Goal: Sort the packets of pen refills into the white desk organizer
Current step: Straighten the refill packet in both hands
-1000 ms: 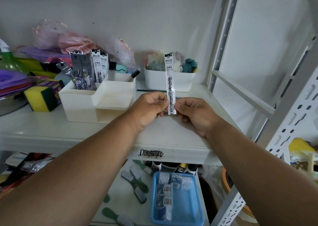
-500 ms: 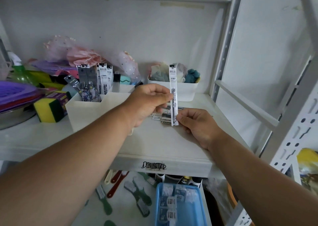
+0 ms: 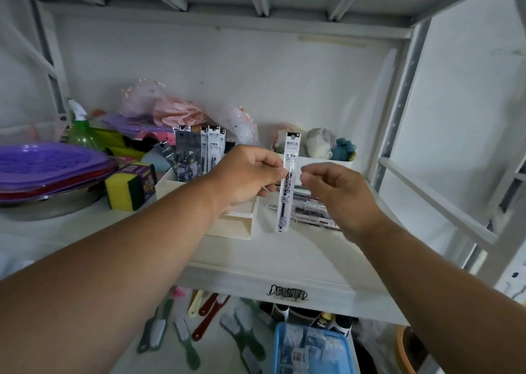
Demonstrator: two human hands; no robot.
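My left hand (image 3: 247,174) pinches a long white refill packet (image 3: 287,182) and holds it upright above the shelf. My right hand (image 3: 338,194) hovers just right of the packet, fingers curled and apart from it, holding nothing. The white desk organizer (image 3: 236,225) sits on the shelf behind and below my left hand, which hides part of it. Several refill packets (image 3: 199,154) stand upright in its back compartment. More packets (image 3: 310,214) lie flat in a pile on the shelf under my right hand.
A white bin (image 3: 327,165) of soft items stands behind the hands. Yellow-green sponges (image 3: 125,191), purple baskets (image 3: 48,165) and a green spray bottle (image 3: 79,128) crowd the left. Below the shelf lie brushes (image 3: 182,333) and a blue tray (image 3: 310,348). A white rack frame (image 3: 427,197) rises on the right.
My left hand has lifted the packet higher off the shelf. My right hand has let go of its lower end and moved up to the right. The camera has tilted upward.
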